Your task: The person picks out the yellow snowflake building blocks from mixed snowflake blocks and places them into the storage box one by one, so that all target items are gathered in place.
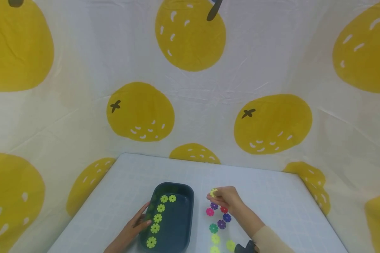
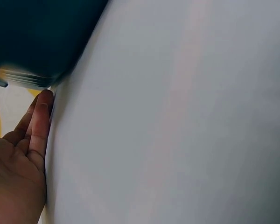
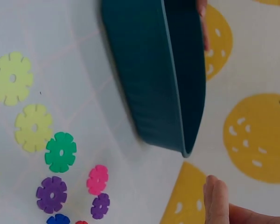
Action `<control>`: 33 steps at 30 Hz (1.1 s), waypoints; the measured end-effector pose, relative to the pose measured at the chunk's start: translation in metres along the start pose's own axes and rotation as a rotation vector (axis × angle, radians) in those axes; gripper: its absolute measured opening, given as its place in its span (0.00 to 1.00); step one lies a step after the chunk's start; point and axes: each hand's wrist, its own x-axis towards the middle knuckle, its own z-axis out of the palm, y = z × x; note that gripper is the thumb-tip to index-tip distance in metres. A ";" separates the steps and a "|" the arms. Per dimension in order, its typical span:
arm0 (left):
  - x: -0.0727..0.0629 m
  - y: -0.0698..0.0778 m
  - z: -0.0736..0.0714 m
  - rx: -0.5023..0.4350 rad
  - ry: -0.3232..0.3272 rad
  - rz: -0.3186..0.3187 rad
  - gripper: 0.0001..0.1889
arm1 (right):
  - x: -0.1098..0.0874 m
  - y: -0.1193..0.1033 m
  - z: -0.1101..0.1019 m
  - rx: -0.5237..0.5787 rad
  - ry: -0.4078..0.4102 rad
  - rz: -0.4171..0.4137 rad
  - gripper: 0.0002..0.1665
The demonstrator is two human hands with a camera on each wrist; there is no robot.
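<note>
"What is your right hand [image 1: 227, 197] doing?"

"It pinches a yellow notched disc [image 1: 213, 192] between thumb and fingertips, above the desk [image 1: 256, 188] and just right of the far part of the dark teal tray [image 1: 177, 230]."

"And your left hand [image 1: 132, 228]?"

"That one grips the tray by its left side: my thumb lies over the rim, my fingers along the outer wall."

"What is inside it?"

"Six yellow discs [image 1: 157, 218], lying flat. Five form a slanting line down the left side; the sixth sits to the right of the farthest one."

"Any others outside?"

"Right of the tray I see a pink disc [image 1: 210, 212], two purple discs [image 1: 221, 224], a red disc [image 1: 224, 209] and a blue disc [image 1: 227, 218] near one another. A green disc [image 1: 213, 228] lies closer to me, then two loose yellow discs [image 1: 215, 239] in line with it, and another yellow one [image 1: 230, 245] to their right."
</note>
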 end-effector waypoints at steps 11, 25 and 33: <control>0.001 0.000 -0.002 -0.025 -0.033 0.010 0.41 | 0.011 -0.013 0.032 -0.041 -0.026 0.010 0.20; 0.001 -0.002 -0.002 -0.030 -0.033 0.026 0.39 | 0.017 -0.011 0.065 -0.051 -0.097 0.004 0.19; 0.000 -0.002 -0.001 -0.008 0.012 -0.019 0.40 | 0.016 -0.010 0.080 -0.068 -0.106 0.009 0.21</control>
